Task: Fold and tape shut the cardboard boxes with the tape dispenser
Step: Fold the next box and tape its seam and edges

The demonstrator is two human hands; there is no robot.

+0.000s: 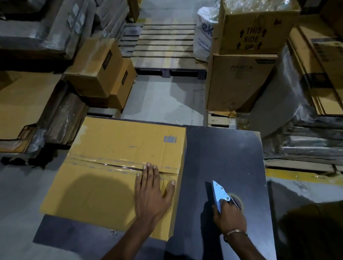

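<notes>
A brown cardboard box (pixel 103 188) lies on the left half of a dark table (pixel 231 159), its top flaps folded shut with clear tape along the middle seam. My left hand (pixel 152 192) presses flat on the box near the seam's right end, fingers straight. My right hand (pixel 230 218) grips a light-blue tape dispenser (pixel 219 194) just right of the box, over the bare table top. The dispenser's front points away from me and its tape roll is partly hidden behind my fingers.
A wooden pallet (pixel 165 47) lies on the floor ahead. Stacked boxes (pixel 245 52) stand at the back right, smaller boxes (pixel 100 69) at the left. Wrapped bundles and flat cardboard (pixel 7 107) line both sides. Grey floor shows beyond the table's far edge.
</notes>
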